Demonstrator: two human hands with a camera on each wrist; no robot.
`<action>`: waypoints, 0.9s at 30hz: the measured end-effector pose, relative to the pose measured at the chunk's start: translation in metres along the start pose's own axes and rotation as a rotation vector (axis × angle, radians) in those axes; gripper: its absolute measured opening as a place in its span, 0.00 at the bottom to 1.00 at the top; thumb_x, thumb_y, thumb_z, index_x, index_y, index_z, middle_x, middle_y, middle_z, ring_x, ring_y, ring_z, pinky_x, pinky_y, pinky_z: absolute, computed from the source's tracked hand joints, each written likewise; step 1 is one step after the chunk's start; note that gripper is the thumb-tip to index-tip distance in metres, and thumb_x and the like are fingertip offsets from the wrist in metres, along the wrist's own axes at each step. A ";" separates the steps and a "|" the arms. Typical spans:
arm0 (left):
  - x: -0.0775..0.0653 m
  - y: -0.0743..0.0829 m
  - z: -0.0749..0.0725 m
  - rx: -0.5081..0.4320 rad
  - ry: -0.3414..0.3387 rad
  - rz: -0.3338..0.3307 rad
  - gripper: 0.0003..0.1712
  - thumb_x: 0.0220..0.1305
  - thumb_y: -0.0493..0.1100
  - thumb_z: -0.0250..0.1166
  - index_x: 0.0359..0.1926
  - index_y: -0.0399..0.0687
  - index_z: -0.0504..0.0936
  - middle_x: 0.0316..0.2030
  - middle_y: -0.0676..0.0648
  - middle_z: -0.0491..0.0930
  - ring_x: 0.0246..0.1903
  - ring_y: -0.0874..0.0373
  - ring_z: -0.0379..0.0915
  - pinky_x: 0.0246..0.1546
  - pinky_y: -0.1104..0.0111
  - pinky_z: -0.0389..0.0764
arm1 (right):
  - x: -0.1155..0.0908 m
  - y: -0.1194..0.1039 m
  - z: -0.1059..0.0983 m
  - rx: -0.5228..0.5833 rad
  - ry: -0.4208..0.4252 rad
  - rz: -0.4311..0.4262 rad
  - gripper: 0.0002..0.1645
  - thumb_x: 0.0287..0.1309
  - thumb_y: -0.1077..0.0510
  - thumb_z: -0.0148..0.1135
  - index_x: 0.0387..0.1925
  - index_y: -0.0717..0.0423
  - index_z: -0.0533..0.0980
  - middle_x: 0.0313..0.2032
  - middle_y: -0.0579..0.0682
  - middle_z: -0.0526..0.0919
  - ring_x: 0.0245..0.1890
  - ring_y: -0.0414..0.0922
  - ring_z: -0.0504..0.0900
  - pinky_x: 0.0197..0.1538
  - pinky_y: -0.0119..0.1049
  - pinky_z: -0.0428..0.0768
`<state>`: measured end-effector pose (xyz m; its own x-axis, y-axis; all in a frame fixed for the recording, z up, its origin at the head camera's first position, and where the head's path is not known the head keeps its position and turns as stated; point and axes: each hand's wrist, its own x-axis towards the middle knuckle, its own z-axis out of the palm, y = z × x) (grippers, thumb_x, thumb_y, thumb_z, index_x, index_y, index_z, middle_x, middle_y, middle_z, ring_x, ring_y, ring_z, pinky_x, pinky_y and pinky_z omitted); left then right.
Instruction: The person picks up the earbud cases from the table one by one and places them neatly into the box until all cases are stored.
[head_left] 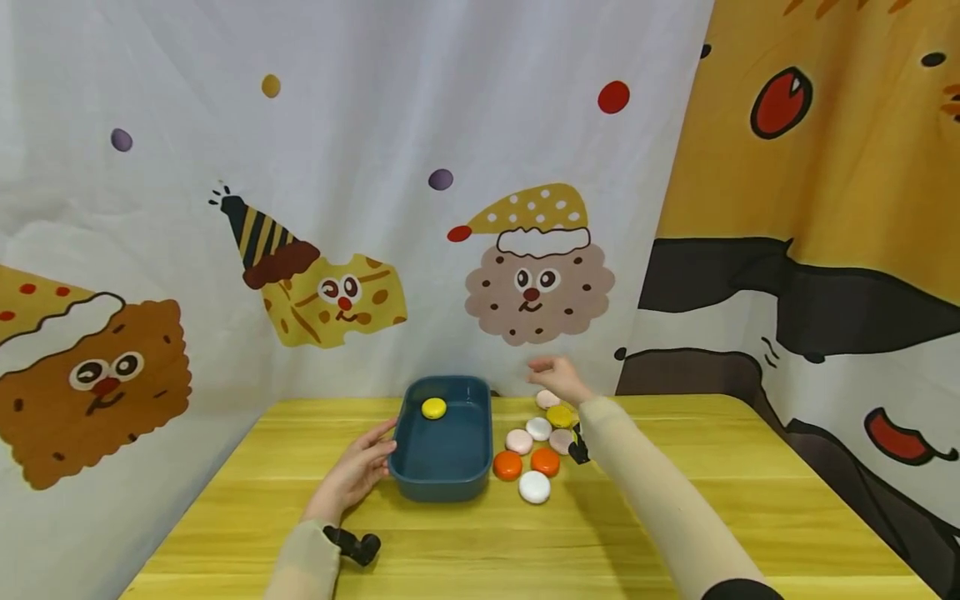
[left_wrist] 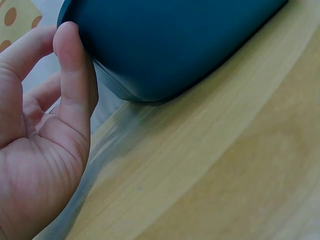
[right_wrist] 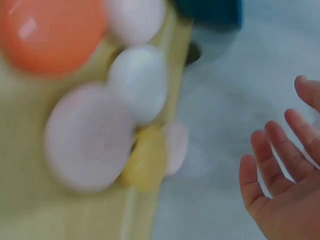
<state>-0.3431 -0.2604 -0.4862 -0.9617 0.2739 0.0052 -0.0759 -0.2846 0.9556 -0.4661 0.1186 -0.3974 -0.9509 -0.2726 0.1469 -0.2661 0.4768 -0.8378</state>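
A dark blue rectangular tray (head_left: 442,492) stands on the table with one yellow rounded disc (head_left: 433,408) inside. My left hand (head_left: 358,467) touches the tray's left wall from outside; in the left wrist view its fingertips (left_wrist: 67,37) sit right at the upper edge. Raised over the far end of a group of glossy discs, my right hand (head_left: 558,377) holds nothing, its fingers (right_wrist: 285,157) spread and gently bent. The group has orange discs (head_left: 545,462), white discs (head_left: 535,487), pale pink discs (head_left: 519,442) and a yellow disc (head_left: 559,416), partly beside the right sleeve.
The wooden table (head_left: 465,558) ends at a white curtain (head_left: 360,125) printed with cartoon food faces. The discs lie close along the tray's right side. A second, orange and black printed cloth (head_left: 862,192) hangs at the right.
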 end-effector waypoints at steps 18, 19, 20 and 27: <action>-0.001 -0.003 0.001 -0.012 -0.002 0.003 0.39 0.72 0.35 0.55 0.76 0.39 0.46 0.41 0.47 0.71 0.22 0.67 0.73 0.25 0.78 0.77 | -0.024 0.060 -0.018 -0.093 -0.051 0.103 0.31 0.51 0.62 0.71 0.56 0.73 0.73 0.54 0.69 0.75 0.53 0.60 0.73 0.59 0.53 0.71; -0.002 -0.003 0.001 -0.014 0.001 0.000 0.39 0.72 0.35 0.55 0.76 0.39 0.46 0.41 0.47 0.71 0.22 0.67 0.72 0.26 0.78 0.77 | -0.024 0.062 -0.018 -0.116 -0.056 0.090 0.31 0.50 0.62 0.71 0.55 0.73 0.74 0.53 0.69 0.76 0.53 0.61 0.74 0.58 0.54 0.71; -0.002 -0.002 0.001 -0.016 0.004 -0.005 0.38 0.72 0.35 0.55 0.76 0.39 0.46 0.41 0.47 0.70 0.22 0.67 0.72 0.26 0.78 0.77 | -0.024 0.063 -0.018 -0.134 -0.058 0.077 0.30 0.49 0.62 0.72 0.53 0.73 0.75 0.52 0.68 0.77 0.52 0.60 0.74 0.58 0.54 0.71; -0.002 0.000 0.002 0.004 0.015 -0.011 0.39 0.71 0.37 0.56 0.76 0.40 0.46 0.42 0.46 0.69 0.22 0.67 0.72 0.26 0.78 0.76 | -0.026 0.073 -0.015 -0.197 -0.058 0.082 0.29 0.45 0.63 0.73 0.50 0.72 0.77 0.49 0.66 0.79 0.51 0.61 0.75 0.58 0.53 0.71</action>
<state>-0.3407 -0.2591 -0.4855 -0.9647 0.2633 -0.0100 -0.0858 -0.2780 0.9568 -0.4630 0.1726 -0.4544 -0.9614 -0.2710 0.0470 -0.2193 0.6522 -0.7256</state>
